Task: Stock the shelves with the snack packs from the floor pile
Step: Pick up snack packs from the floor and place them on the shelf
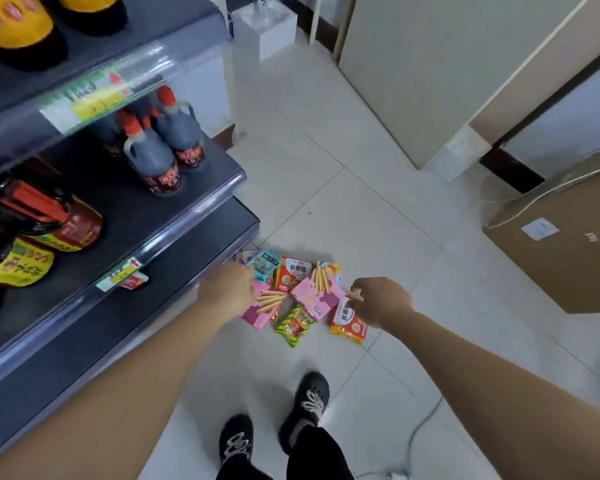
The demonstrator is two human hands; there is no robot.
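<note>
A pile of snack packs lies on the tiled floor by the foot of the shelf unit: two pink wafer-stick boxes [317,293], a teal pack [266,265], a red-orange pack [291,276], a green-yellow pack [294,325] and an orange-white pack [347,322]. My left hand [227,287] reaches down over the left pink box [264,306], its fingers hidden from view. My right hand [378,299] hovers over the orange-white pack with fingers curled loosely and nothing visibly held.
The dark shelf unit [174,216] on the left holds vinegar jugs [160,157], sauce jars and yellow packs; its lowest shelf [153,296] is bare. A cardboard box [568,244] stands at right. A white cable [420,431] runs along the floor near my feet [274,427].
</note>
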